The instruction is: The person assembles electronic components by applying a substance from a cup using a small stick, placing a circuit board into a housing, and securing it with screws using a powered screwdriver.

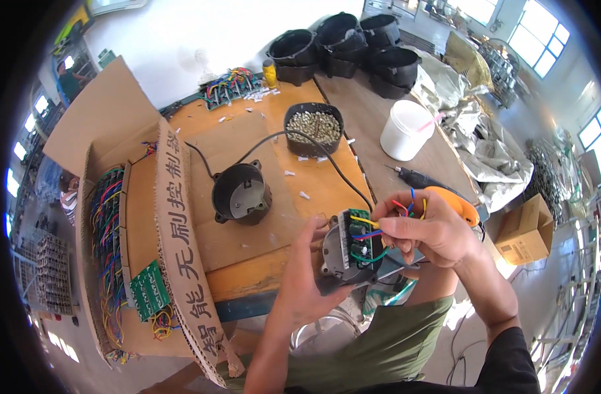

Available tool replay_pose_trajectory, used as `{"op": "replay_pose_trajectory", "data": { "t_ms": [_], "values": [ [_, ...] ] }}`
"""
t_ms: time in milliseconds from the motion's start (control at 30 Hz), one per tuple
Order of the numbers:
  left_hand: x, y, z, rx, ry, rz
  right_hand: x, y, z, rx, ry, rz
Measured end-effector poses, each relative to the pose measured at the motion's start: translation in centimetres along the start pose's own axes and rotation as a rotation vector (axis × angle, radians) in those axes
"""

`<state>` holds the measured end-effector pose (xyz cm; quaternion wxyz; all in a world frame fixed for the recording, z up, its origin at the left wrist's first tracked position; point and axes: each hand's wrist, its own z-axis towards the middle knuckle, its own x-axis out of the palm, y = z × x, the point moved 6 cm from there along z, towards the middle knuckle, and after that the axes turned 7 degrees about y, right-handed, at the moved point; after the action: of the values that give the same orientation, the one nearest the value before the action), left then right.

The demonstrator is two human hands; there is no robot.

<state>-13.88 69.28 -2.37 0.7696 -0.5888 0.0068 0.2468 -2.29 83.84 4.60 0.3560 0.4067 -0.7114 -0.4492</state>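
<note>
My left hand (299,282) is wrapped round a black round housing (332,255) at the table's front edge. A green circuit board (361,244) with a silvery metal plate along one side stands tilted at the housing's mouth. Coloured wires (366,222) run from the board to my right hand (425,230), which pinches them between thumb and fingers; red, blue and yellow ends stick up above it. A black cable (343,172) loops across the table toward a second black housing (241,192), which sits open side up.
On the left stands an open cardboard box (185,262) of wired boards. Farther back are a black tub of small metal parts (313,128), a wired-board pile (228,88), a yellow bottle (269,73) and stacked black housings (340,39). A white bucket (405,131) and an electric screwdriver (422,178) lie right.
</note>
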Motion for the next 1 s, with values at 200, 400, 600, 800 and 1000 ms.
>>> {"op": "replay_pose_trajectory", "data": {
  "t_ms": [200,400,600,800,1000],
  "values": [
    [1.9,0.9,-0.3,-0.05,-0.113,0.105,-0.9,0.7,0.4,0.05,-0.084,-0.247],
    [3.0,1.1,-0.9,0.007,-0.262,0.042,0.0,0.3,1.3,0.192,-0.018,-0.336],
    [2.6,1.6,-1.7,-0.094,-0.236,0.213,0.5,-1.8,4.5,0.247,0.099,-0.379],
    [3.0,1.7,-1.9,-0.057,-0.243,0.217,1.1,-2.1,5.3,0.241,0.13,-0.542],
    [3.0,1.8,-1.8,-0.052,-0.262,0.168,1.8,-1.2,5.4,0.039,0.195,-0.694]
  ]
}}
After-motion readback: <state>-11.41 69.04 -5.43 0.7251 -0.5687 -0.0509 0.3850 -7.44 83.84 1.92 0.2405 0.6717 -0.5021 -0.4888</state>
